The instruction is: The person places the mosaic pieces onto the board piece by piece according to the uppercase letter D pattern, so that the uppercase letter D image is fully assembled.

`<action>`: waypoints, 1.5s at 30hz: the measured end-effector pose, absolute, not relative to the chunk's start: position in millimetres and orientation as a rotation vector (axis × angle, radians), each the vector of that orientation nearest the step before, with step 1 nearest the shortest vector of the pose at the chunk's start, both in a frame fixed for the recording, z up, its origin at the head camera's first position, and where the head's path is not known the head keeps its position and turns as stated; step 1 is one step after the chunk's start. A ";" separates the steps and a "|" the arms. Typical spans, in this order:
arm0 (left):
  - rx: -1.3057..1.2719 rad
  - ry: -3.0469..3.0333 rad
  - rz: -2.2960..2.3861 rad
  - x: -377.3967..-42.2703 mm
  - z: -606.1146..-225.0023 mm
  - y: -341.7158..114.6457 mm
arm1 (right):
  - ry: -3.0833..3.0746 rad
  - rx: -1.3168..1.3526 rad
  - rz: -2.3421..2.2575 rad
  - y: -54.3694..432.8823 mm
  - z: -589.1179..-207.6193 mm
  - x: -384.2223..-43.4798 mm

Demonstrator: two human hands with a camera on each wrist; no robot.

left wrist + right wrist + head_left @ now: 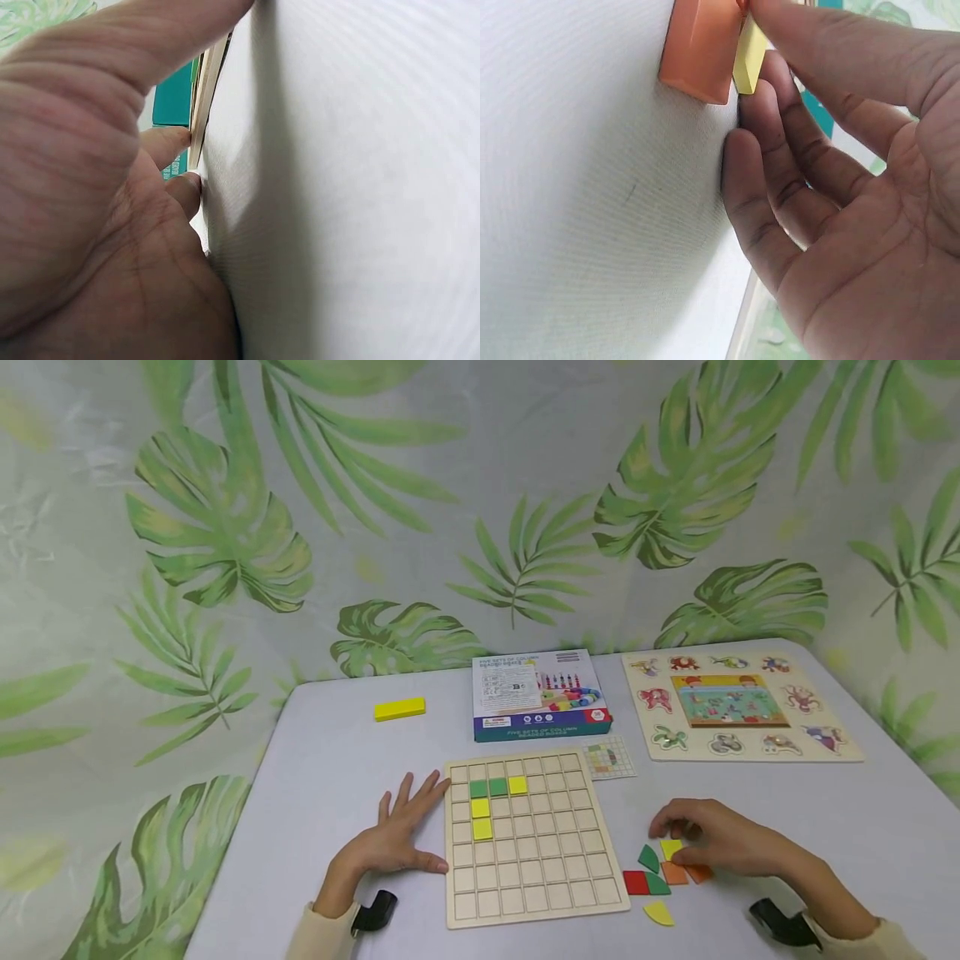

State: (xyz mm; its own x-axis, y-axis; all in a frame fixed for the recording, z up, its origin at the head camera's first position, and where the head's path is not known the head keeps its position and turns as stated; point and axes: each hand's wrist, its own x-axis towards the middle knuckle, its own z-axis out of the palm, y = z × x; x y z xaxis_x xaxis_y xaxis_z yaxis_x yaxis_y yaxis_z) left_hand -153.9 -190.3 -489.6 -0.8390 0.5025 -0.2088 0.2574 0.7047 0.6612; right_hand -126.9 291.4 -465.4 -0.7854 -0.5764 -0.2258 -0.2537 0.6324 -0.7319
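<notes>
My left hand (393, 839) is spread beside the wooden grid board (536, 893), its index fingertip and thumb at the board's left edge. Two green square tiles (488, 787) and three yellow square tiles (482, 819) sit in the board's upper left cells. Over a loose group of tiles right of the board, my right hand (723, 837) has bent fingers and its thumb at a loose yellow tile (670, 848). An orange tile (701, 52) lies close to that thumb in the right wrist view. Around it are a red tile (636, 882), green pieces (648, 858) and a yellow quarter-round piece (659, 913).
A small pattern card (611, 758) touches the board's upper right corner. Behind the board lies a bead-toy box (540, 693), with a yellow block (400, 709) to its left. A sea-animal puzzle board (738, 747) occupies the back right of the white table.
</notes>
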 end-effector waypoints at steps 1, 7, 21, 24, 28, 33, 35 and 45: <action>0.591 2.536 0.905 -154.1 -489.9 -190.2 | 2.427 -0.660 -0.978 291.8 -465.8 -127.0; 0.594 2.533 0.908 -154.1 -489.7 -189.9 | 2.501 -0.679 -0.946 292.0 -468.2 -127.1; 0.600 2.520 0.939 -149.5 -482.1 -189.1 | 2.532 -0.575 -0.856 283.3 -466.1 -125.9; 0.608 2.523 0.927 -149.8 -482.9 -188.8 | 2.528 -0.606 -0.879 285.9 -467.4 -124.2; 0.597 2.522 0.923 -149.9 -483.4 -188.8 | 2.535 -0.635 -0.872 286.4 -468.6 -122.8; 0.582 2.530 0.910 -151.2 -484.5 -188.8 | 2.534 -0.575 -0.858 282.3 -467.9 -123.1; 0.580 2.532 0.908 -152.0 -485.0 -188.7 | 2.521 -0.549 -0.874 280.8 -467.2 -122.7; 0.595 2.533 0.914 -152.5 -487.3 -189.6 | 2.569 -0.567 -0.793 278.3 -465.1 -121.4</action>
State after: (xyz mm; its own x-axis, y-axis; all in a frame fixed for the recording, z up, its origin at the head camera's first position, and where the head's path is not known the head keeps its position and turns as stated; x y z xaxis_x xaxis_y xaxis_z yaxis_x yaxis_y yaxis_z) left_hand -152.5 -189.6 -487.3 -0.8376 0.5060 -0.2060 0.2578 0.6985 0.6675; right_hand -121.4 278.3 -465.1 -0.8416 -0.4819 -0.2438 -0.2607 0.7579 -0.5981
